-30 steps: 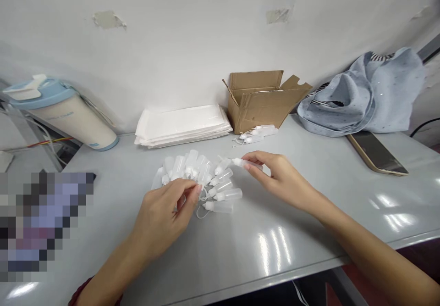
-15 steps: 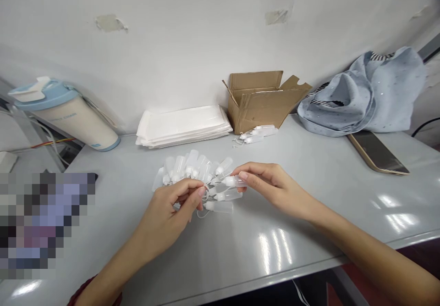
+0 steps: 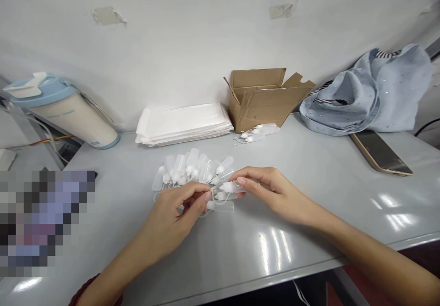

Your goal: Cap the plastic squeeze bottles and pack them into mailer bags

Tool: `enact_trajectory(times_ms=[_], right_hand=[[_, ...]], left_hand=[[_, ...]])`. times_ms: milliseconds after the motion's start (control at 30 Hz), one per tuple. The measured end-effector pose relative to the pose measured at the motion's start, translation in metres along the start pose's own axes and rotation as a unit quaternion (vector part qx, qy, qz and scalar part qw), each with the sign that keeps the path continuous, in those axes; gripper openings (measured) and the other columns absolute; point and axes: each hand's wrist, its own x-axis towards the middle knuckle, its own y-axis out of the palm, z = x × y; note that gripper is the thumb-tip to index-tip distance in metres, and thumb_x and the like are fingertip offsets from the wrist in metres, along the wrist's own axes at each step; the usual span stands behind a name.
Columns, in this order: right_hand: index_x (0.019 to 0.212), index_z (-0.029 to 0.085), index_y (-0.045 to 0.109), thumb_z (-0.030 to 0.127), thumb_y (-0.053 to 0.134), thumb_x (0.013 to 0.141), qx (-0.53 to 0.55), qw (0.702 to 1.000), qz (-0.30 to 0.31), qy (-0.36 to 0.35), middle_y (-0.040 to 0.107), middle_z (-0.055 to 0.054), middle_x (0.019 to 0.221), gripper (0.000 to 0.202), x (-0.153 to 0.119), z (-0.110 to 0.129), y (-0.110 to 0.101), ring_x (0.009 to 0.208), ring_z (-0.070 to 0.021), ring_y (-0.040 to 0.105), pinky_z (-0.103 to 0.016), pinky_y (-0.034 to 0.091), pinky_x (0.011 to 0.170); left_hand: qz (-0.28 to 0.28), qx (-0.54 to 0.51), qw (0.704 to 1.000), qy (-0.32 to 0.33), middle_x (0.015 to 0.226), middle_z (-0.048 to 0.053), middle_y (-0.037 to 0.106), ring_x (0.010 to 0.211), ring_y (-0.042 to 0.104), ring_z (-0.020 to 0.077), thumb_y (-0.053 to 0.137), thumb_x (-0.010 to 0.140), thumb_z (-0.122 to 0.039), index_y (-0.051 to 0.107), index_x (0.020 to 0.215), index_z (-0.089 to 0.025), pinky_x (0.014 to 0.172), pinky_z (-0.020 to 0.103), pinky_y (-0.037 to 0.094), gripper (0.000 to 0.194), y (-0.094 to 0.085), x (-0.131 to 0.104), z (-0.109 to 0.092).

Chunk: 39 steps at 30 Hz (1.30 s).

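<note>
While my right hand (image 3: 271,193) grips one bottle (image 3: 233,186) above the pile's right side, its nozzle sits slightly lower and farther left than before. It points at my left hand (image 3: 185,209), whose thumb and finger pinch a thin white cord (image 3: 221,202); the long axis runs nearly level, left to right. I count one box (image 3: 263,108) and one phone (image 3: 381,152); the piled bottles (image 3: 192,166) overlap too much to count.

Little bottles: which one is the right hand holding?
The bottle between thumb and fingers of the right hand, its white top pointing toward the left hand. The other bottles lie on the table.
</note>
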Motion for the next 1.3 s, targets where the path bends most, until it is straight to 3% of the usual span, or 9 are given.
enact_trajectory(times_ms=[633,933,1300], right_hand=[[0.083,0.016,0.065,0.025,0.043,0.095,-0.104,0.995,0.008,0.002,0.062,0.001,0.073,0.026,0.0008,0.0035,-0.0005,0.070,-0.0113,0.056,-0.023,0.039,0.063],[0.092,0.015,0.065,0.025,0.042,0.095,-0.068,0.998,0.000,-0.008,0.063,0.000,0.076,0.026,0.0007,0.0013,0.0039,0.070,-0.0102,0.056,-0.022,0.039,0.062],[0.084,0.015,0.064,0.022,0.042,0.095,-0.093,0.996,0.011,-0.013,0.061,0.002,0.072,0.026,0.0018,0.0001,0.0027,0.063,-0.0085,0.050,-0.021,0.036,0.058]], left_hand=[[-0.010,0.014,0.999,0.029,0.063,-0.005,0.060,0.052,0.051,0.0089,0.047,0.091,-0.030,0.063,0.085,-0.022,0.048,0.017,0.038,0.019,0.0014,-0.0010,0.0024],[-0.022,0.023,0.999,0.035,0.062,-0.005,0.061,0.051,0.051,0.0087,0.049,0.090,-0.029,0.065,0.082,-0.022,0.046,0.017,0.037,0.019,0.0002,-0.0009,-0.0003],[-0.035,0.038,0.997,0.055,0.062,-0.004,0.062,0.052,0.051,0.0096,0.049,0.089,-0.025,0.065,0.078,-0.021,0.048,0.018,0.038,0.020,0.0023,-0.0009,-0.0022]])
